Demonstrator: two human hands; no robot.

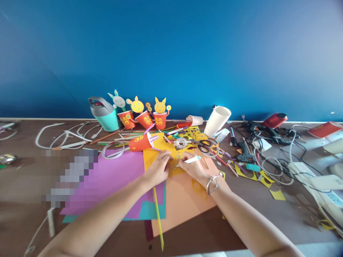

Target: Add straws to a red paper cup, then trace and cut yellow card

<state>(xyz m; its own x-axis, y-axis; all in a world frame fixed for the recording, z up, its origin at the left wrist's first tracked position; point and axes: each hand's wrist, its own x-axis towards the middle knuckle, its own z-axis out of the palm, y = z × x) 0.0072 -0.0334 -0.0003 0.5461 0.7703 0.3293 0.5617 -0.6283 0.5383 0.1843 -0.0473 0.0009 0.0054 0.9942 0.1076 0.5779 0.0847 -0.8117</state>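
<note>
Head view, centre of frame: yellow paper sheet (158,151), likely light, limp and easily creased, best pinned flat by its face. Left hand (158,169) presses it down, fingers spread, grasping nothing. Right hand (194,167), bracelet at wrist, pinches a white pen (190,160), tip on the sheet. Scissors (205,147) just beyond.

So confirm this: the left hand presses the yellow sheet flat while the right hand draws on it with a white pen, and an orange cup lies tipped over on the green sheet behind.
One detail is off. In the head view the tipped orange cup lies at the edge of the purple sheet, not a green one. The rest holds: the left hand presses the yellow sheet while the right hand draws with the white pen.
</note>
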